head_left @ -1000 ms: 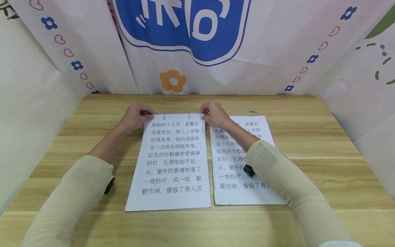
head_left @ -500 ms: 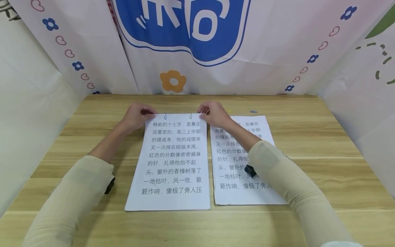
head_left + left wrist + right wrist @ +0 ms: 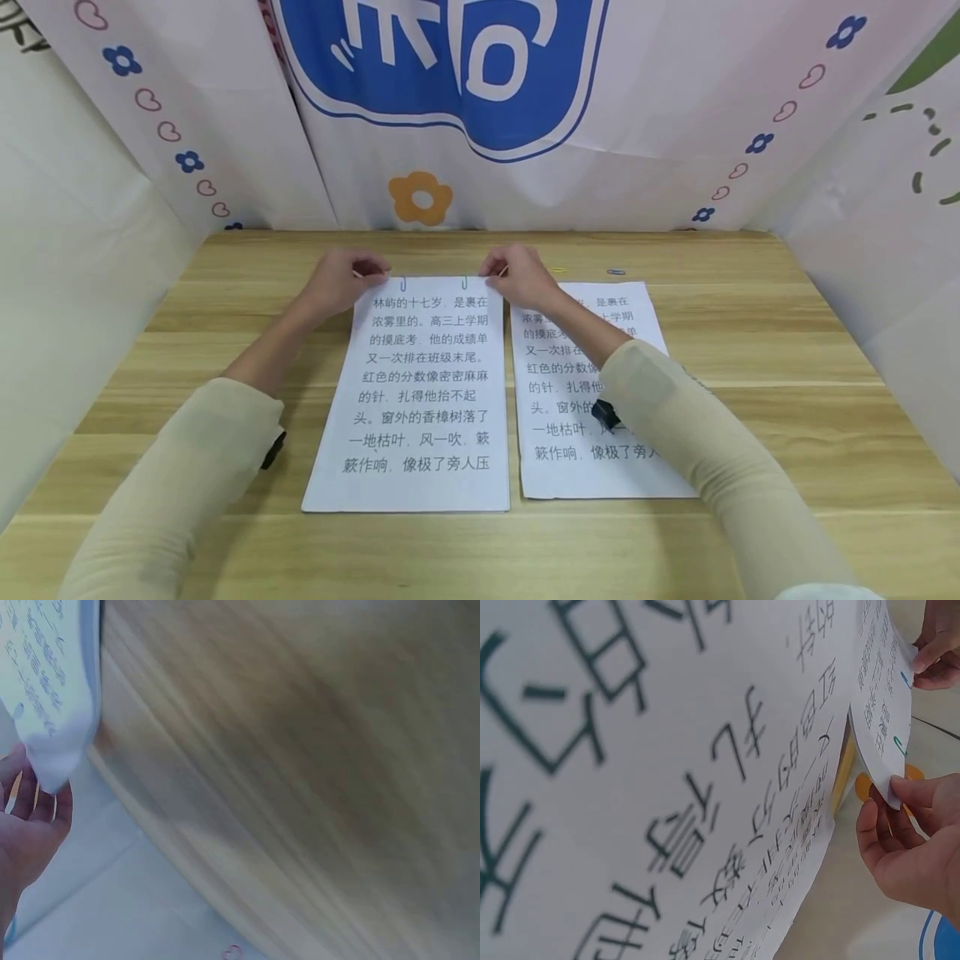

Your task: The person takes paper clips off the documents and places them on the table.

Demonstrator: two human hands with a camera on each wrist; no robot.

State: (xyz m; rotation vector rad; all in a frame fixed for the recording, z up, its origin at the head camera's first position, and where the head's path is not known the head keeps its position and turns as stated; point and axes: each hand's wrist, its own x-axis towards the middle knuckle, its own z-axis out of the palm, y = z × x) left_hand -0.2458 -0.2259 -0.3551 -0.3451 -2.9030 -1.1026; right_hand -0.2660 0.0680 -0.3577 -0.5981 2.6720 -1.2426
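Observation:
A stack of printed paper (image 3: 420,492) lies left of centre on the table, its top end toward the far side. A blue paper clip (image 3: 402,284) and a green paper clip (image 3: 464,282) sit on its top edge. My left hand (image 3: 341,281) pinches the top left corner; in the left wrist view, fingers (image 3: 43,806) curl behind the bent corner. At the top right corner, my right hand (image 3: 520,275) grips the stack between thumb and fingers, plain in the right wrist view, where the green clip (image 3: 898,748) shows beside it.
A second printed paper stack (image 3: 600,479) lies to the right, partly under my right forearm. Beyond it are a yellow paper clip (image 3: 558,269) and a blue paper clip (image 3: 616,272). A printed cloth wall (image 3: 637,183) rises behind the wooden table (image 3: 420,558).
The held stack's top end has shifted slightly to the right. My left hand has edged right along the top edge, while the right hand has moved very little.

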